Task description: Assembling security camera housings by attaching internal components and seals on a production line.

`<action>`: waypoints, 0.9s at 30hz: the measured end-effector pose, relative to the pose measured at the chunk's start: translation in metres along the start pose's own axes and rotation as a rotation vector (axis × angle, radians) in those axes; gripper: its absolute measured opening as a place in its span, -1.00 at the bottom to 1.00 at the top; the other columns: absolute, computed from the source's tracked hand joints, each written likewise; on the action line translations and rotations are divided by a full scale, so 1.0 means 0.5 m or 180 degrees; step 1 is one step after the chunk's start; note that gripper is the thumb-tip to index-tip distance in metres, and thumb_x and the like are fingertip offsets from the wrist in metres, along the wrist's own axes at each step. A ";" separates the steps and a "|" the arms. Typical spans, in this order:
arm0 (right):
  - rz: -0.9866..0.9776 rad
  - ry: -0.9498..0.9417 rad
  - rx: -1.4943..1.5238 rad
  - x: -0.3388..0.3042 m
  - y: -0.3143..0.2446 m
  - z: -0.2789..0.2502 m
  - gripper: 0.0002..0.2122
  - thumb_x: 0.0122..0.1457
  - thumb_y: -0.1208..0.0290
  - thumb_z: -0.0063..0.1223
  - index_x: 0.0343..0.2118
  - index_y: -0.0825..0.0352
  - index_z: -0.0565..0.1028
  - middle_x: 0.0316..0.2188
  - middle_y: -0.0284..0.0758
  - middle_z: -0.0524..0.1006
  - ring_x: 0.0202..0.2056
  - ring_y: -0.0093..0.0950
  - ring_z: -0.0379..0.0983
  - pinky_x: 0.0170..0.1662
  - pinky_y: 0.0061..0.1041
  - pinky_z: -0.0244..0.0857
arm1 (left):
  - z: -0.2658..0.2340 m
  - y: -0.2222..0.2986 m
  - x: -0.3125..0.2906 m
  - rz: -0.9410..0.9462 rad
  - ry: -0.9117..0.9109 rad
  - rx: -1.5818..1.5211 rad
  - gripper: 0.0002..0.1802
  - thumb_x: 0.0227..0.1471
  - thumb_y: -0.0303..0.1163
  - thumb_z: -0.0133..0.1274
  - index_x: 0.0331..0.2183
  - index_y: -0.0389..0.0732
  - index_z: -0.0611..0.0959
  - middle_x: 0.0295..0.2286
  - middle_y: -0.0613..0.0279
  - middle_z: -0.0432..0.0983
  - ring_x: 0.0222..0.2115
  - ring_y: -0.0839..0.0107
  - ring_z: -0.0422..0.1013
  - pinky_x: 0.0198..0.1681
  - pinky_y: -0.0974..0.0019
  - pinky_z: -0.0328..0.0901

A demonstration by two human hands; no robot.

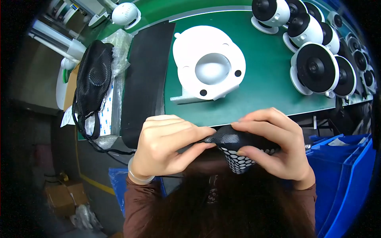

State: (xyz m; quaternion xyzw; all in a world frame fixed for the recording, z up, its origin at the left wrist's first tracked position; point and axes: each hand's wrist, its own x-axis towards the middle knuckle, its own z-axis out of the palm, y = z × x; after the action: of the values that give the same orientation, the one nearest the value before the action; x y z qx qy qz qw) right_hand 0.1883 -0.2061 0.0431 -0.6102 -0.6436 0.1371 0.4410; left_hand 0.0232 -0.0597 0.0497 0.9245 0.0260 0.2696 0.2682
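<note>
From here, the left hand [162, 146] and right hand [281, 147] both pinch a dotted black sheet [229, 138], beside the table's [270, 101] near edge. Light, even tension should help prevent creases.

Honestly can't read any text in this one. Closest thing is the white sheet [106, 115] partly under the black mesh pouch [95, 73] on the left: it has blue marks that look like print, but they're way too small and blurry to make out. There's also a pale design [213, 195] on something dark near the bottom middle, and I can't tell if it's lettering.
</note>
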 end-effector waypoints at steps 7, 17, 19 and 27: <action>0.0095 -0.0163 0.0025 -0.002 0.006 0.009 -0.76 -0.18 0.41 0.19 -0.39 0.34 0.48 -0.48 -0.28 0.46 -0.48 -0.34 0.41 -0.44 -0.49 0.29 | -0.012 -0.016 0.014 0.0001 -0.0628 -0.0241 -0.80 -0.43 -0.52 0.14 -0.55 -0.34 0.62 -0.75 0.16 0.40 -0.77 0.35 0.35 -0.67 0.44 0.17; 0.0731 -0.0118 0.0423 -0.004 0.023 0.016 -0.82 -0.23 0.58 0.19 -0.45 0.37 0.53 -0.52 -0.25 0.51 -0.48 -0.47 0.47 -0.42 -0.64 0.29 | 0.021 0.026 0.023 0.0118 0.0129 0.1065 -0.78 -0.41 -0.51 0.13 -0.50 -0.20 0.60 -0.65 0.25 0.43 -0.61 0.36 0.37 -0.42 0.28 0.20; 0.0279 0.0144 0.0263 0.000 0.027 0.027 -0.77 -0.25 0.57 0.21 -0.42 0.38 0.54 -0.46 -0.26 0.50 -0.41 -0.48 0.46 -0.38 -0.64 0.31 | 0.006 0.017 0.026 -0.0246 -0.0418 0.0433 -0.85 -0.43 -0.54 0.10 -0.58 -0.24 0.56 -0.69 0.28 0.38 -0.69 0.37 0.27 -0.45 0.33 0.11; 0.0031 0.0638 0.0458 0.022 0.006 0.033 -0.82 -0.32 0.60 0.23 -0.54 0.35 0.53 -0.54 -0.34 0.48 -0.50 -0.50 0.36 -0.43 -0.62 0.21 | 0.016 0.003 0.027 -0.0331 -0.0095 -0.0520 -0.90 -0.47 -0.54 0.00 -0.66 -0.31 0.50 -0.74 0.26 0.34 -0.75 0.39 0.16 -0.51 0.37 -0.01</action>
State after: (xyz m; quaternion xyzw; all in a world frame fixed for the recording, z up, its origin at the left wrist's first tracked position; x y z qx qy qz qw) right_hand 0.1797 -0.1895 0.0359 -0.5908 -0.5819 0.1235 0.5451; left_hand 0.0387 -0.0622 0.0517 0.9009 0.0479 0.2426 0.3567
